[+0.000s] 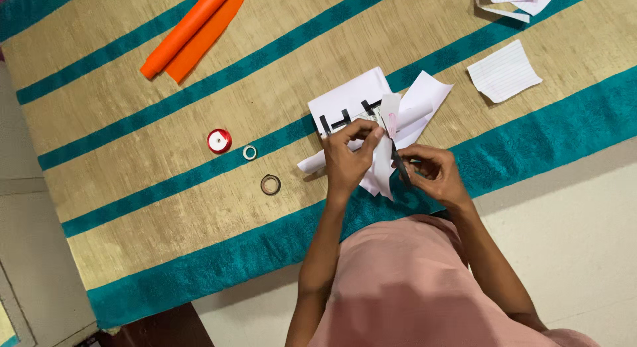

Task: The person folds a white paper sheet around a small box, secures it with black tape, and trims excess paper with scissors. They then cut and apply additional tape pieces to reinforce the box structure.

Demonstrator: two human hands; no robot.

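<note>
Midway through cutting: left hand (352, 154) pinched white paper sheet (381, 164), right hand (431, 174) closed around scissors (398, 162), trimmed scraps (505, 71) lying nearby on mat (133, 108).

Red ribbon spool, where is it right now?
In the head view the red ribbon spool lies on the striped mat, left of both hands, beside a small pale ring and below the orange paper roll.
</note>
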